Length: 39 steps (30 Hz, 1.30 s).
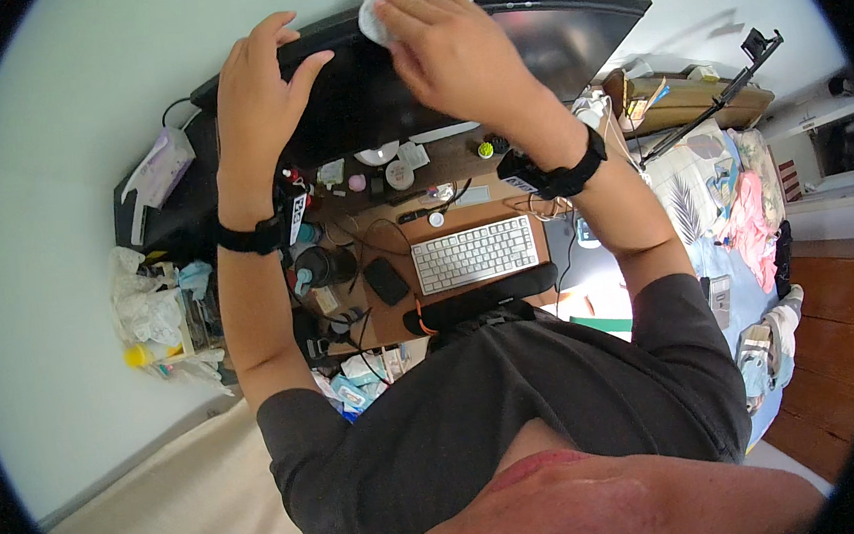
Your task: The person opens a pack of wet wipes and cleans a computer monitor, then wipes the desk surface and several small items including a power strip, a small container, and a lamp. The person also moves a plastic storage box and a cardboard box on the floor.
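"What's my left hand (258, 90) doing?"
"Nothing in it that I see, thumb spread, before the black monitor (556, 51); touching, I can't tell."
"And the white cloth (372, 20)?"
"Gripped beneath my right hand (450, 49), the nearer: back up, fingers stretched, along the monitor's top edge, running left to right."

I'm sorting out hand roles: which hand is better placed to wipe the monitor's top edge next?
Probably the right hand: its fingers are on the wipe at the monitor's top edge. The left hand, toward the monitor's left end, shows no wipe, thumb and fingers apart.
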Motion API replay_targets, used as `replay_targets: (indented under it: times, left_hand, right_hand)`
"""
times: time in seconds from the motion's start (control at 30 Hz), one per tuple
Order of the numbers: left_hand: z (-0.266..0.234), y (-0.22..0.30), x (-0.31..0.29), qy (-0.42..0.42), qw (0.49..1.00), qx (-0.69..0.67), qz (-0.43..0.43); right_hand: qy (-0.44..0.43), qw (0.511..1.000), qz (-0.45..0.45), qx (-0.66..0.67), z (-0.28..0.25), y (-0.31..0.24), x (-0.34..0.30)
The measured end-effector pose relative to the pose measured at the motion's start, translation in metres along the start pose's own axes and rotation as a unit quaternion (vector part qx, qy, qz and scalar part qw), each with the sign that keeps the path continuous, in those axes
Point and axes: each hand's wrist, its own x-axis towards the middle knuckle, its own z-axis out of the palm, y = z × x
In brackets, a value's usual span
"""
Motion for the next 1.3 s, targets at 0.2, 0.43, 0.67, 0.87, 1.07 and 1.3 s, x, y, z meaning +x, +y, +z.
replay_targets:
  times: [0.2, 0.43, 0.67, 0.87, 1.07, 1.3]
  left_hand:
    - [-0.004, -0.007, -0.007, -0.020, 1.000, 0.001, -0.009]
    - [-0.024, -0.030, -0.030, -0.006, 0.997, -0.009, -0.071]
    - [-0.019, -0.037, -0.038, 0.043, 0.984, -0.113, -0.130]
    - [-0.017, -0.050, -0.038, -0.013, 0.990, -0.090, -0.104]
    - [-0.017, -0.052, -0.036, -0.011, 0.996, -0.036, -0.079]
    - [-0.021, -0.040, -0.030, -0.024, 0.993, -0.043, -0.108]
  right_hand:
    - [-0.013, 1.000, -0.003, -0.018, 0.004, 0.006, -0.010]
    - [-0.005, 0.999, -0.022, -0.041, 0.009, 0.014, -0.012]
    - [-0.025, 1.000, -0.010, -0.002, 0.030, -0.023, 0.002]
    - [0.008, 0.998, -0.051, 0.018, 0.065, -0.081, 0.037]
    - [-0.007, 0.998, -0.043, 0.035, 0.061, -0.077, 0.040]
    - [-0.023, 0.998, -0.062, -0.023, 0.021, -0.005, 0.010]
